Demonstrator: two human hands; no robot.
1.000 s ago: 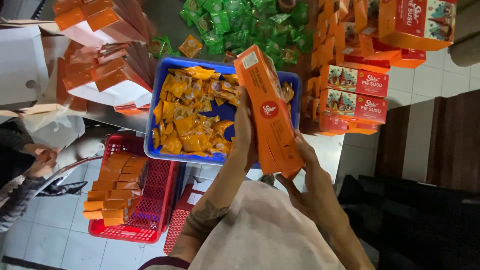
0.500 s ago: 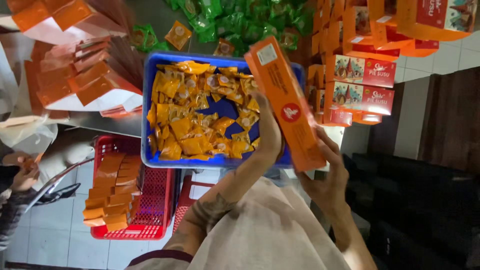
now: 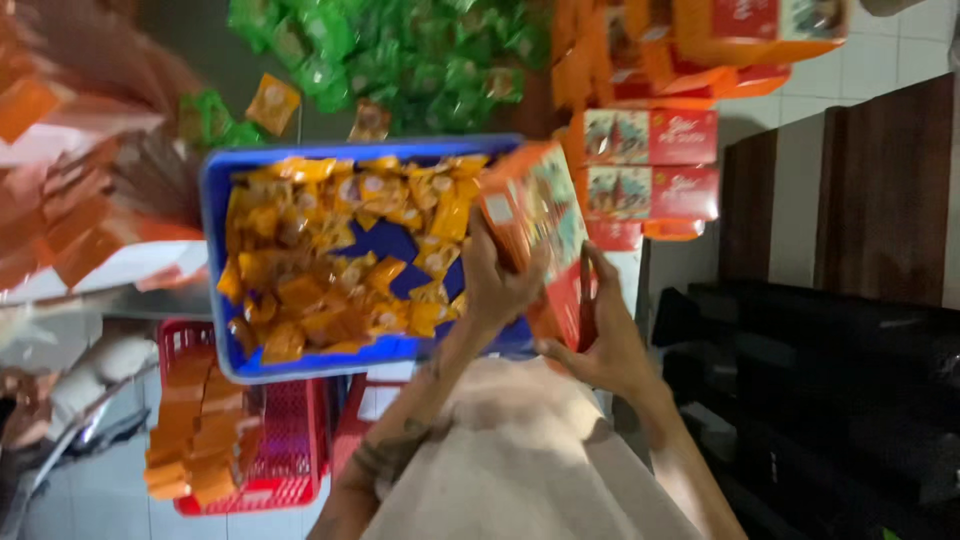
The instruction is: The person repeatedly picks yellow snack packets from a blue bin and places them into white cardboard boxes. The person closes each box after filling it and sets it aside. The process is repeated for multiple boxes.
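Observation:
Both my hands hold a long orange carton box (image 3: 535,225) over the right end of a blue tray (image 3: 215,270). My left hand (image 3: 495,285) grips the box from the tray side, fingers wrapped on its lower part. On the other side, my right hand (image 3: 600,340) supports the bottom end. The box is tilted, its printed face turned towards me. The tray is filled with several yellow and orange sachets (image 3: 330,260); a patch of bare blue floor shows in the middle.
A heap of green sachets (image 3: 400,60) lies beyond the tray. Red and orange boxes (image 3: 650,160) are stacked at the right. A red basket (image 3: 285,450) with orange packs (image 3: 195,430) stands lower left. Flat orange cartons (image 3: 70,220) lie at the left. Dark furniture (image 3: 840,380) is on the right.
The box has swung from lying along the tray's right edge to a tilted pose with its printed face showing. Both hands kept hold of it; the view has shifted and blurred.

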